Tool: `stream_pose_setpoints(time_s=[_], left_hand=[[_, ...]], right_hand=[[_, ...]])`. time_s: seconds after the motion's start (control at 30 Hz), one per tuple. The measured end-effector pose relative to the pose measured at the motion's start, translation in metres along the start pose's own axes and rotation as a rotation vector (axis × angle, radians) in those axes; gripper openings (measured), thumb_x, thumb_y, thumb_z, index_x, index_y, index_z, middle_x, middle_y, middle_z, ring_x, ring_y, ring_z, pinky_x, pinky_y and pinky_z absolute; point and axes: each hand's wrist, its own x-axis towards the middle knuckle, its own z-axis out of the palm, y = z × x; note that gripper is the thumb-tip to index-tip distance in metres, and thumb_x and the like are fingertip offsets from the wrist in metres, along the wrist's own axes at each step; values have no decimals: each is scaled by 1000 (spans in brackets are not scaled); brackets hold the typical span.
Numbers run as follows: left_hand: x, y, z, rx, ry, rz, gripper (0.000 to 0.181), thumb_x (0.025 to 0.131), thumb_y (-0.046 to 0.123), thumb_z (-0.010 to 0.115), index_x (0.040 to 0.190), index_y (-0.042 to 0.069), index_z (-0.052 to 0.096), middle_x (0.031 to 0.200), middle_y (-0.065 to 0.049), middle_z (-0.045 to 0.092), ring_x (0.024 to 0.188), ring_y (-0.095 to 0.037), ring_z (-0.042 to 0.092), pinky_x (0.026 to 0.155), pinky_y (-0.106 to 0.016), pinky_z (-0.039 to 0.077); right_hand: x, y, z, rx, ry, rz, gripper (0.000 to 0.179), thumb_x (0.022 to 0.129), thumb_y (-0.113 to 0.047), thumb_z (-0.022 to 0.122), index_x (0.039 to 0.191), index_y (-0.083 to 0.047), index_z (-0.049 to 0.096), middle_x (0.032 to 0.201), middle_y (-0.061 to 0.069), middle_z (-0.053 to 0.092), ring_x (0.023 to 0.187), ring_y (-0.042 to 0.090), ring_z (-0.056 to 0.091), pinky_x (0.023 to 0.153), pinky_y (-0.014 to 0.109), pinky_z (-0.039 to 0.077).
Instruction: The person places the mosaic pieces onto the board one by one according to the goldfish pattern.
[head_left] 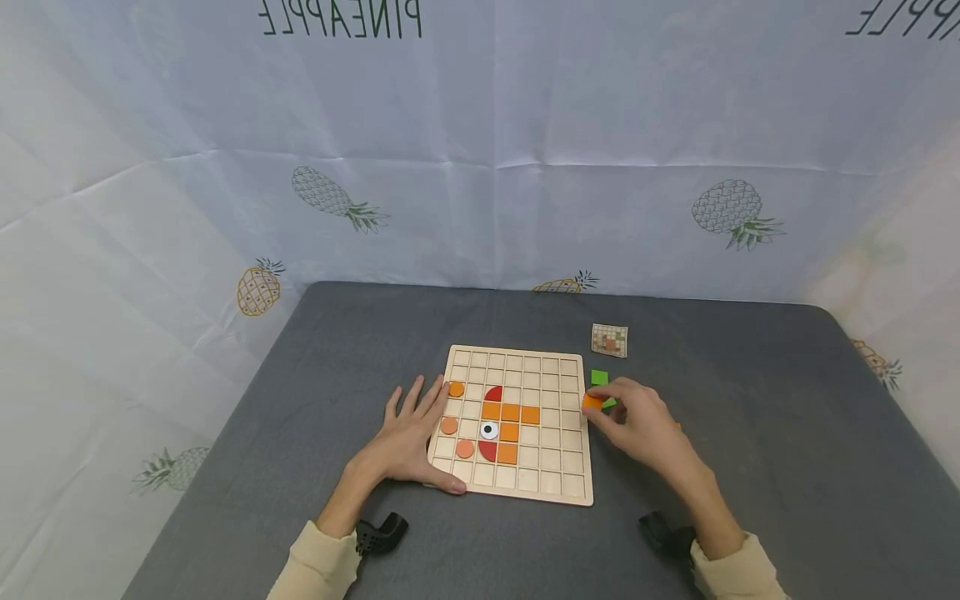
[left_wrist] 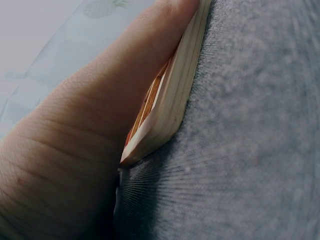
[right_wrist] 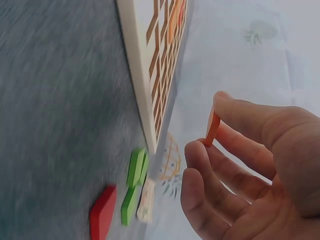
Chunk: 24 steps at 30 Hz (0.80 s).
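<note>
A square wooden grid board (head_left: pixel 551 460) lies on the table. Orange square tiles (head_left: pixel 509 412), red quarter-round pieces (head_left: pixel 487 451), a white eye disc (head_left: pixel 489 430) and orange discs (head_left: pixel 465 448) sit in its cells. My left hand (head_left: pixel 408 437) rests with spread fingers on the board's left side, the thumb along its near edge in the left wrist view. Between thumb and fingertips my right hand (head_left: pixel 645 425) pinches an orange square tile (right_wrist: pixel 214 129), held up by the board's right edge.
Beyond the board's far right corner lies a small picture card (head_left: pixel 610 341). Green pieces (head_left: pixel 600 377) lie right of the board, partly behind my right hand. The right wrist view shows a red piece (right_wrist: pixel 102 212) near them. A pineapple-print cloth (head_left: pixel 480 225) hangs behind the table.
</note>
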Motion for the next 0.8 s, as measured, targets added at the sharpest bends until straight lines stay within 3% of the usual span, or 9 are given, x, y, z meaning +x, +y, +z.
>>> stream_pose_setpoints(time_s=[0.23,0.57,0.8], left_hand=[[1,1,-1,-8,1,4,154,64,70,92,174,2,9,184,-20,4,170,-52,-2,129,-78,-1],[0,0,0,-1,0,-2,154,64,71,92,174,2,9,184,-20,4,170,-52,-2,129,-78,-1],[0,-1,0,-2,-3,-1,154,64,71,92,174,2,9,184,-20,4,170,-53,-2,129,-78,-2]], right_hand=[[6,-14,14,18,-46,-20,25,94,-11,84,115,2,81,105,14,76,66,5,55,55,22,43],[13,-27,35,37,-81,-76,20,93,-11,86,111,-2,83,102,9,78,68,1,55,60,20,46],[13,-35,48,47,-128,-30,22,93,-12,86,113,-3,83,102,6,78,68,4,51,61,21,44]])
